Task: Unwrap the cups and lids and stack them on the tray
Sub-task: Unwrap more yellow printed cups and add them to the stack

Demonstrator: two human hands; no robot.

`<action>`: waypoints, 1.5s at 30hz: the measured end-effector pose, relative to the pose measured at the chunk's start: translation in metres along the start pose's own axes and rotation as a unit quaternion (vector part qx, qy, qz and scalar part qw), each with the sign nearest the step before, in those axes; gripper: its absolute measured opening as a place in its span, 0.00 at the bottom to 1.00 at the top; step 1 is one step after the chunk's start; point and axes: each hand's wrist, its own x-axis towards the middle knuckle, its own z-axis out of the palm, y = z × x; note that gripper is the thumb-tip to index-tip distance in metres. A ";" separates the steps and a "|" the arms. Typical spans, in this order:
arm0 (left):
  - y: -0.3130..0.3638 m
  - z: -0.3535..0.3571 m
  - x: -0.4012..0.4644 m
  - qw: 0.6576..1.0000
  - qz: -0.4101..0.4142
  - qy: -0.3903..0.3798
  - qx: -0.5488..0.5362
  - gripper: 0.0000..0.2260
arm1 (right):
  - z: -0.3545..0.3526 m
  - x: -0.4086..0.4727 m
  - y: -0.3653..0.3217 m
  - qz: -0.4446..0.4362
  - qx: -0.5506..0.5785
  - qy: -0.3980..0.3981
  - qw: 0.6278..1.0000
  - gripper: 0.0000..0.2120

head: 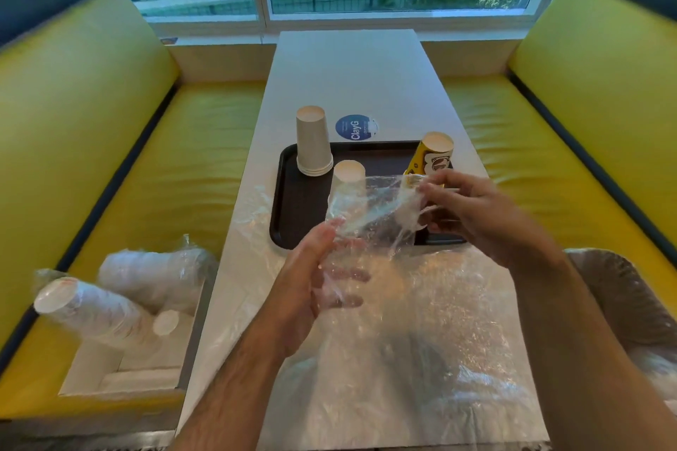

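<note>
Three upturned cup stacks (314,143) on tray (293,209); both hands' fingers (432,190) pinching clear wrap (370,209).

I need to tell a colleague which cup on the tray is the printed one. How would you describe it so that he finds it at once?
Start at the dark tray in the middle of the long white table. Go to the tray's far right corner, just above the right hand: an upside-down cup stack leans there. It alone has a yellow printed wall; the other two upside-down stacks on the tray are plain white.
</note>
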 end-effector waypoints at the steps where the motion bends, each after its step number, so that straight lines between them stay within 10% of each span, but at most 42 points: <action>1: -0.001 -0.001 -0.003 1.000 -0.001 -0.006 -0.011 0.24 | 0.005 -0.003 0.001 -0.005 0.041 0.035 0.999 0.06; 6: -0.007 0.002 -0.013 0.999 0.054 -0.005 0.005 0.31 | 0.039 -0.038 0.025 -0.008 0.184 0.097 0.978 0.26; 13: -0.012 0.000 -0.023 0.993 0.086 0.071 0.041 0.17 | 0.081 -0.115 0.050 -0.014 0.074 -0.027 0.997 0.37; 25: -0.022 -0.028 -0.049 0.981 0.017 -0.175 0.086 0.36 | 0.050 -0.139 0.054 -0.023 0.034 -0.031 0.999 0.40; 33: -0.043 -0.006 -0.049 0.981 -0.016 -0.179 0.069 0.29 | 0.004 -0.146 0.061 -0.019 0.091 -0.010 0.996 0.38; 45: -0.058 0.054 0.003 0.971 -0.099 -0.166 0.142 0.24 | -0.071 -0.141 0.073 0.043 0.009 -0.180 0.983 0.54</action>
